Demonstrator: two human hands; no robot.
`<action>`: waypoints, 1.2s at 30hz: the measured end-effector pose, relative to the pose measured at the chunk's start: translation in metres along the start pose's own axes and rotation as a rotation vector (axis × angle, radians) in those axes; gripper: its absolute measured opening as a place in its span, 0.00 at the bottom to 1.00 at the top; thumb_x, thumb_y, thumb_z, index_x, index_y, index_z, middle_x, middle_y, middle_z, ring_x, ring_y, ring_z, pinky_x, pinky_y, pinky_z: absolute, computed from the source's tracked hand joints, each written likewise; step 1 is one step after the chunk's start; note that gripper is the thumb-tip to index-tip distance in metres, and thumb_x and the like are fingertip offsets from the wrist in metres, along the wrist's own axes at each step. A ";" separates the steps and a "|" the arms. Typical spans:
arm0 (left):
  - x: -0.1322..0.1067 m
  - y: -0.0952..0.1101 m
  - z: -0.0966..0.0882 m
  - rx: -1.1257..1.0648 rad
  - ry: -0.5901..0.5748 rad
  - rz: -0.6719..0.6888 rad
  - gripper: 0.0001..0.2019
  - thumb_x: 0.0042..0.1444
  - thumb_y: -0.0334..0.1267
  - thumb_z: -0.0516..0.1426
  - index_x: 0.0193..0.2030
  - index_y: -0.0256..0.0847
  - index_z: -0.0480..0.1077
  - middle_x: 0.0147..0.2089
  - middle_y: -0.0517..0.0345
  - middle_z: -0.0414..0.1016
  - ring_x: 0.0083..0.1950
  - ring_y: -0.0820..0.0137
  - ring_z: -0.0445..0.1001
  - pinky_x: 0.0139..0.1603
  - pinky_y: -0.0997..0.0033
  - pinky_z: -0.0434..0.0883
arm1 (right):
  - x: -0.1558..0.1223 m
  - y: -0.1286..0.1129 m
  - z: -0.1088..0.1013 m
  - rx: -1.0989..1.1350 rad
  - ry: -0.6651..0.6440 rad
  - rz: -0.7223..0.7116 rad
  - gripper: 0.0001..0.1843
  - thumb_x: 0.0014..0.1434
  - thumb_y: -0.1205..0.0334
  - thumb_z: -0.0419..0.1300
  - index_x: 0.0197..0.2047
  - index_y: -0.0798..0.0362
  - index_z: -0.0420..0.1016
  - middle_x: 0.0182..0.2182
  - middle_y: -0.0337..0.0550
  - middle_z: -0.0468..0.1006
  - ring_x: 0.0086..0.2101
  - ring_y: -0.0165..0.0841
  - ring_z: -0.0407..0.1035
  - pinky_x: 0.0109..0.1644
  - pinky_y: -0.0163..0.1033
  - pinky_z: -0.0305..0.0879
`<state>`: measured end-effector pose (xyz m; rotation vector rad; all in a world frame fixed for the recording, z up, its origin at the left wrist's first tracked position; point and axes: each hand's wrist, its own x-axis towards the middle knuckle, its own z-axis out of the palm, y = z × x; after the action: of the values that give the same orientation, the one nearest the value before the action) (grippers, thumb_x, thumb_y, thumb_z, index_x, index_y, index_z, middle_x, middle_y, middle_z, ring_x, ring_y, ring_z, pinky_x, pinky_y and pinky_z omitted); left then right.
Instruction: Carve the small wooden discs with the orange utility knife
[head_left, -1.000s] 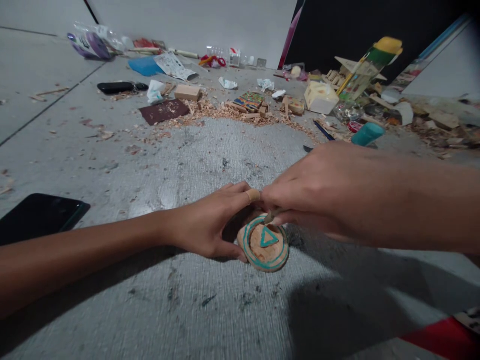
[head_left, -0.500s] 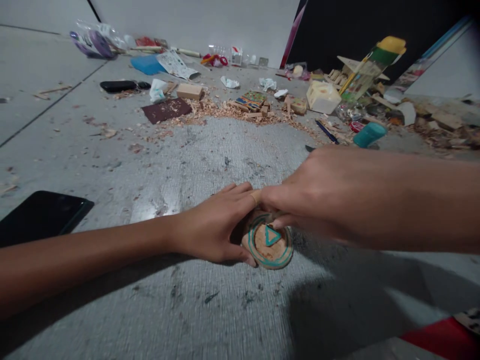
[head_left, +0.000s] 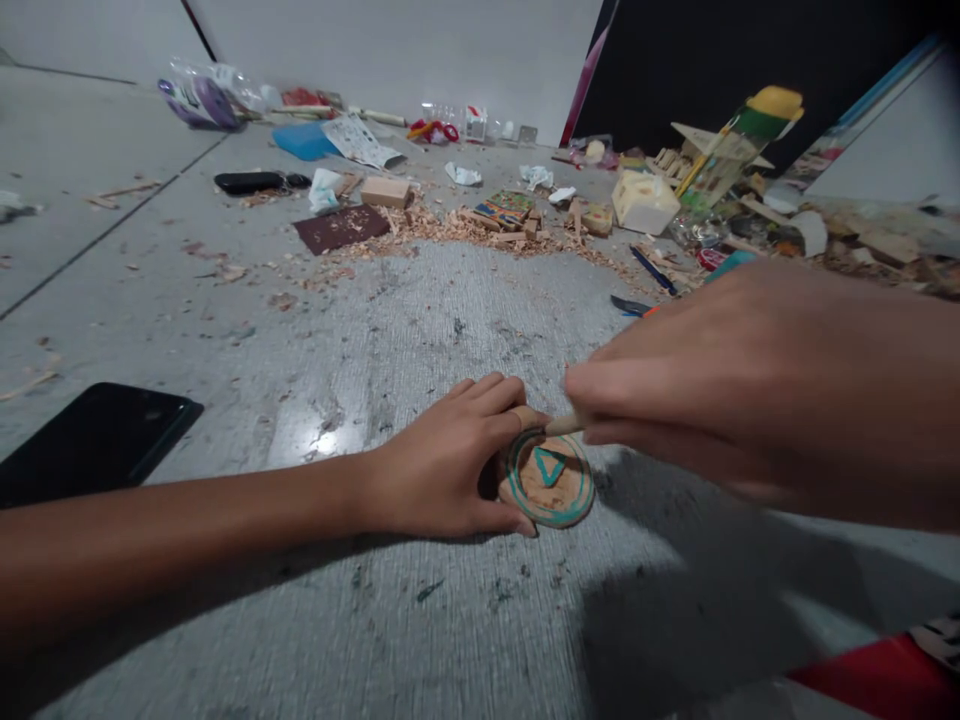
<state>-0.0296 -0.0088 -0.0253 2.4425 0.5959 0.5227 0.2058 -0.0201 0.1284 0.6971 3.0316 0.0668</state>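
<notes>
A round wooden disc [head_left: 568, 500] lies flat on the grey floor, with turquoise rings around its edge and a turquoise triangle at its centre. My left hand [head_left: 457, 465] is closed around the disc's left side, thumb at the near edge and fingers at the far edge. In my right hand [head_left: 697, 390] is a thin, pale, stick-like tool [head_left: 564, 425], mostly hidden by the fingers. Its tip is at the disc's far rim, beside my left index finger; whether it touches cannot be made out. My right hand is a little blurred.
A black phone [head_left: 101, 440] lies at left. Wood shavings [head_left: 450, 225], a brown sheet [head_left: 341, 230], a wooden block [head_left: 385, 192] and a black-handled tool [head_left: 255, 181] lie farther back. Past my right hand are a blue pen [head_left: 654, 270] and a dark-bladed tool [head_left: 631, 306].
My right hand has drawn back to the right, exposing the pale tool and more of the disc's far rim. My left hand still grips the disc. The whole view has shifted slightly.
</notes>
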 end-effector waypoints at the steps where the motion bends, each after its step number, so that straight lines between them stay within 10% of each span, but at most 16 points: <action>1: 0.000 -0.001 0.000 0.004 0.002 0.003 0.37 0.60 0.69 0.67 0.65 0.43 0.73 0.58 0.43 0.75 0.59 0.46 0.74 0.62 0.43 0.72 | -0.002 0.001 -0.001 -0.024 0.032 0.025 0.09 0.64 0.68 0.60 0.32 0.46 0.72 0.20 0.33 0.67 0.21 0.32 0.58 0.29 0.44 0.43; 18: 0.001 -0.002 0.001 -0.007 0.037 -0.009 0.40 0.59 0.70 0.67 0.65 0.40 0.73 0.60 0.41 0.76 0.58 0.47 0.72 0.56 0.46 0.69 | 0.003 -0.007 0.027 -0.144 0.127 0.168 0.14 0.66 0.62 0.57 0.27 0.49 0.70 0.15 0.35 0.62 0.19 0.32 0.49 0.30 0.43 0.35; 25: 0.000 -0.003 0.002 -0.001 0.029 -0.012 0.40 0.59 0.73 0.66 0.64 0.42 0.74 0.60 0.42 0.76 0.64 0.42 0.71 0.64 0.41 0.69 | 0.033 -0.017 0.008 -0.199 -0.254 0.303 0.11 0.56 0.57 0.65 0.23 0.49 0.77 0.14 0.38 0.63 0.18 0.30 0.49 0.30 0.43 0.38; 36: -0.002 -0.007 0.006 -0.052 0.071 0.026 0.42 0.60 0.72 0.66 0.71 0.46 0.70 0.74 0.41 0.73 0.69 0.40 0.70 0.67 0.39 0.68 | 0.041 -0.010 0.013 -0.031 -0.144 0.102 0.05 0.54 0.65 0.66 0.27 0.51 0.78 0.16 0.35 0.67 0.19 0.28 0.49 0.24 0.40 0.42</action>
<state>-0.0302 -0.0067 -0.0347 2.3936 0.5725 0.6299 0.1646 -0.0108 0.1146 0.8153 2.8511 0.0630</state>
